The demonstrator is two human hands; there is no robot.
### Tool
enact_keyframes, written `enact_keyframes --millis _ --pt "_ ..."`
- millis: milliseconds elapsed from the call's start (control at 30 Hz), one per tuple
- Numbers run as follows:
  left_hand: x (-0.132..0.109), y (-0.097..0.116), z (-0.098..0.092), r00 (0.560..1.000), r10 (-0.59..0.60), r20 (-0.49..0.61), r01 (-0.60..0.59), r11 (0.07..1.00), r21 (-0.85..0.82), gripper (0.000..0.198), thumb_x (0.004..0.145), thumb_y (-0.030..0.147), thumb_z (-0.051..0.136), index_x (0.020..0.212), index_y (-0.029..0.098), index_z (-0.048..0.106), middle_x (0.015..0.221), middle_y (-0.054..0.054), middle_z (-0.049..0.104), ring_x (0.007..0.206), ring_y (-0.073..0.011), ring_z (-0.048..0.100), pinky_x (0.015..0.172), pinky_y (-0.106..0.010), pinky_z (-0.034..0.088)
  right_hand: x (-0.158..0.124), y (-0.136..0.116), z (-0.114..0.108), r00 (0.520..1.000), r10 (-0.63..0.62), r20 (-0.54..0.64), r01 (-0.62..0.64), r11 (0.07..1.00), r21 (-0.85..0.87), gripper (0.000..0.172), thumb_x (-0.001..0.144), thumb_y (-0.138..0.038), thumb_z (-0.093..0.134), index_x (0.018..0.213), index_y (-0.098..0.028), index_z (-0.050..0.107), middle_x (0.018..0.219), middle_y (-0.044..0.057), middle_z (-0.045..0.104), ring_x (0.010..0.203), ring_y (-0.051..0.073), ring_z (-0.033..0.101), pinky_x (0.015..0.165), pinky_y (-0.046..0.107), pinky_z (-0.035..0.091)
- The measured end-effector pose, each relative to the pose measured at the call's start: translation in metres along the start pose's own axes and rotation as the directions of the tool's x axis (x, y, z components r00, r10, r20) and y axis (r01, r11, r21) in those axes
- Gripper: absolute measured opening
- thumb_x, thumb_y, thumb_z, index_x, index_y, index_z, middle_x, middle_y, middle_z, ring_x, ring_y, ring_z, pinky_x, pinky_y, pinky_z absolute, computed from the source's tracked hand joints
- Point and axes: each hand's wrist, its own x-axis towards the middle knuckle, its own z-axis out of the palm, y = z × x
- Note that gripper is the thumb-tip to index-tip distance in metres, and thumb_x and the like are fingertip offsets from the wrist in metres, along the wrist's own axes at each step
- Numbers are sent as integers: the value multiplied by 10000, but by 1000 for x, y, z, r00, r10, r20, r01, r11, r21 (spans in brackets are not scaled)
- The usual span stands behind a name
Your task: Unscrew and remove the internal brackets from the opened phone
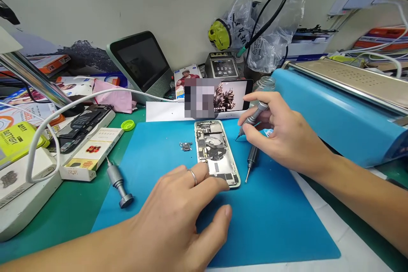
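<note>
An opened phone (219, 153) lies on the blue mat (153, 153), its inner parts showing. My left hand (188, 204), with a ring on one finger, rests over the phone's lower end, fingers apart and touching it. In my right hand (280, 131) a grey precision screwdriver (255, 115) is pinched, its tip pointing down just right of the phone. Below that hand a dark screwdriver (253, 159) lies on the mat. A small circuit part (185, 146) sits left of the phone. Another grey screwdriver (117, 182) lies at the mat's left side.
Behind the mat a phone with a lit screen (231, 95) leans upright. A smart display (140, 59) stands at the back left. On the left are a white cable (79, 95), a small box (92, 153) and a green cap (128, 125). A blue machine (331, 123) borders the right.
</note>
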Motion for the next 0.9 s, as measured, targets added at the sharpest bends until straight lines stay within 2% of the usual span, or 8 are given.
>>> enact_keyframes --millis 167,300,400,500,567,700,900 --pt "2 0 0 1000 -28 10 29 998 -47 168 982 197 530 1021 205 694 832 2 630 719 -174 594 614 -348 399 0 -1 0 1000 -4 -4 4 1000 14 444 925 -215 629 1348 -227 495 963 29 775 747 201 752 521 292 516" --pt "2 0 -1 998 -65 4 65 995 -79 141 916 151 523 899 214 648 770 29 591 658 -149 541 604 -331 366 -2 -2 0 999 19 -30 -18 999 41 440 922 -206 633 1343 -229 505 955 24 767 770 200 757 528 292 527" --pt "4 0 -2 995 -100 -18 97 987 -126 118 897 140 534 867 221 615 763 47 574 658 -138 512 615 -319 358 -4 -6 0 996 53 -76 -39 983 181 465 931 -220 662 1364 -250 494 964 12 762 786 198 767 580 304 587" --pt "6 -1 -3 987 -149 -51 138 973 -186 120 912 128 557 909 225 627 799 52 582 719 -142 518 658 -314 375 -7 -14 1 994 66 -90 -22 906 422 481 942 -200 681 1369 -267 470 928 -3 761 728 180 760 652 318 641" --pt "7 -3 -4 977 -201 -66 183 959 -219 133 936 150 589 1009 232 665 829 47 585 755 -152 528 696 -324 389 -11 -20 2 995 68 -72 -19 846 533 480 948 -181 674 1368 -286 466 905 -14 762 679 166 746 635 308 647" --pt "8 -7 -4 970 -238 -49 219 942 -253 195 986 245 647 1170 236 712 913 19 619 829 -183 572 771 -362 405 -19 -27 6 997 77 20 -72 757 649 482 976 -133 625 1385 -349 491 925 -40 766 691 135 751 644 256 660" --pt "8 -10 -4 984 -177 -36 159 943 -292 162 1022 213 662 1153 255 748 919 39 664 845 -160 590 776 -346 381 -24 -28 12 991 38 127 -121 649 751 419 1009 -164 648 1360 -366 537 946 -44 778 750 101 744 711 187 652"
